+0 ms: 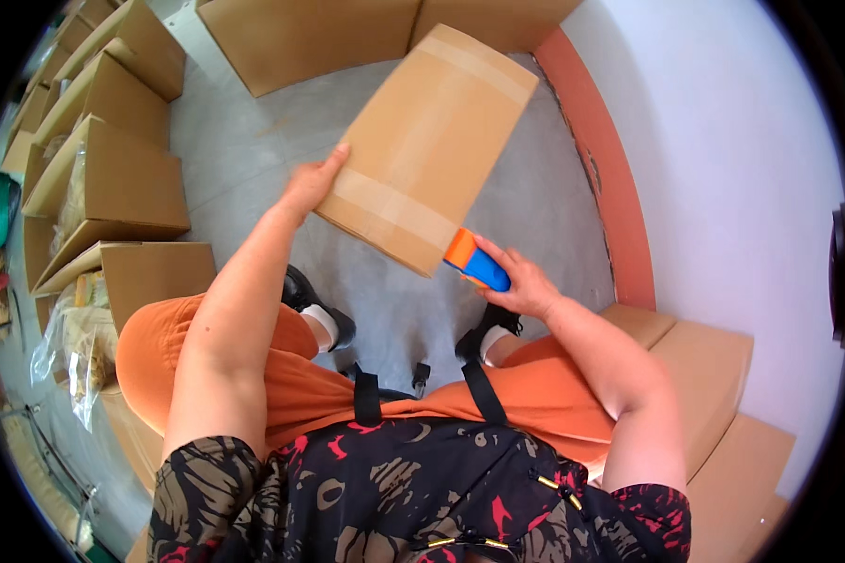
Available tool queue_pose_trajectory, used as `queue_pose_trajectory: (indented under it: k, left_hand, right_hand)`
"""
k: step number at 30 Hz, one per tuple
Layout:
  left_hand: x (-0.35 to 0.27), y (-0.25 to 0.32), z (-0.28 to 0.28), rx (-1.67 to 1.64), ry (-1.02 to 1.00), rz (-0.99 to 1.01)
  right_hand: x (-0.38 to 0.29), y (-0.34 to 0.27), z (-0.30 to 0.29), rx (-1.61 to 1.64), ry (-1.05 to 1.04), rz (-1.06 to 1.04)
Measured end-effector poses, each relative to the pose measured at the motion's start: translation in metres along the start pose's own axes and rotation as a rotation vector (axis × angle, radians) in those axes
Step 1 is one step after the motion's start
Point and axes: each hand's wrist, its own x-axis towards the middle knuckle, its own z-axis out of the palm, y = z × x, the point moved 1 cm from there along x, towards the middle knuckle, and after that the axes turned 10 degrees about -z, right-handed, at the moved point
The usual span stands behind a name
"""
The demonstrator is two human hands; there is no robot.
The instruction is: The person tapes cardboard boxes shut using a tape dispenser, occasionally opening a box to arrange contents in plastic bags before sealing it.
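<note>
My left hand [315,181] grips the left edge of a closed cardboard box [422,141], which is tilted in front of me above the floor. Clear tape runs along the middle of its face and across both ends. In my right hand [524,281] is a blue and orange hand-held tool [480,262], perhaps a tape dispenser; its orange end is close to the box's lower right corner. Whether the tool touches the box cannot be told. My fingers partly cover the tool.
Open cardboard boxes [137,179] holding plastic-wrapped goods line the left side. More boxes stand at the far end [324,35] and at my right [704,373]. A white wall [718,176] with a red-brown base strip [605,169] borders the grey floor [232,141].
</note>
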Motion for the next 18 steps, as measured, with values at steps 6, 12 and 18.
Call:
queue_pose_trajectory:
  k: [6, 12, 18]
  left_hand:
    - [-0.044, 0.002, 0.071, -0.052, 0.017, 0.006]
    - [-0.033, -0.001, 0.071, -0.055, -0.081, -0.056]
    - [0.059, -0.048, -0.039, -0.013, 0.171, -0.236]
  right_hand:
    - [-0.048, 0.043, -0.010, -0.074, 0.007, 0.013]
    - [-0.046, 0.047, -0.025, -0.113, 0.069, -0.107]
    - [0.073, -0.086, -0.070, -0.196, -0.023, -0.154]
